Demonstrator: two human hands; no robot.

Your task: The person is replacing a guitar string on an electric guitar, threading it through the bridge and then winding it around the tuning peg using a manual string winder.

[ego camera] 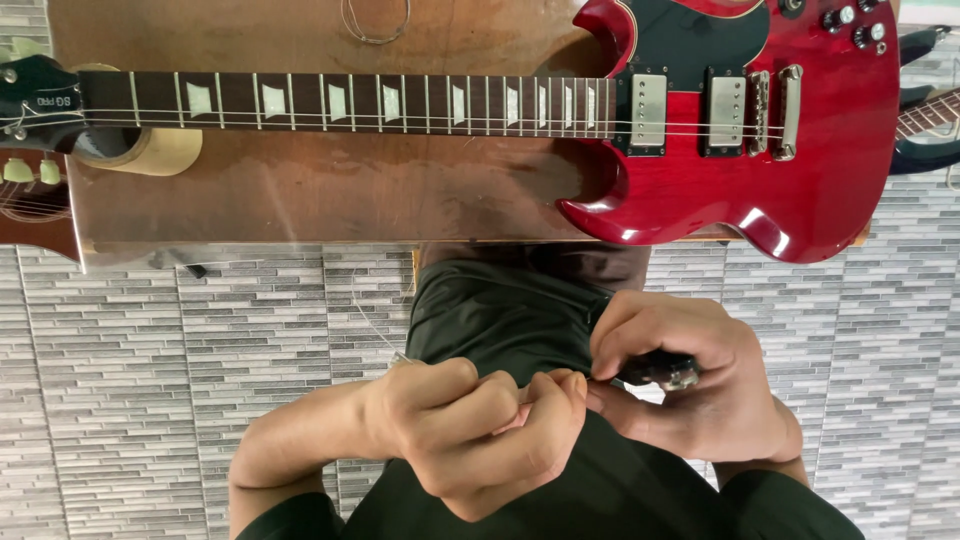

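Pinching thin wire (pixel 400 357) — left hand (pixel 470 435), right hand (pixel 690 375) gripping dark tool (pixel 662 370)

One head-worn camera looks steeply down, close over both hands (pixel 600 400), the workbench (pixel 300 190) just beyond

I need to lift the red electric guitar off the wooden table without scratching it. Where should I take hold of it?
Probably best with two hands. Put one grip around the dark neck from the near edge, where it is slim and overhangs nothing. Put the other under the glossy red guitar body, whose lower horn juts past the brown wooden table's near edge. Keep fingers off the strings and the metal pickups.
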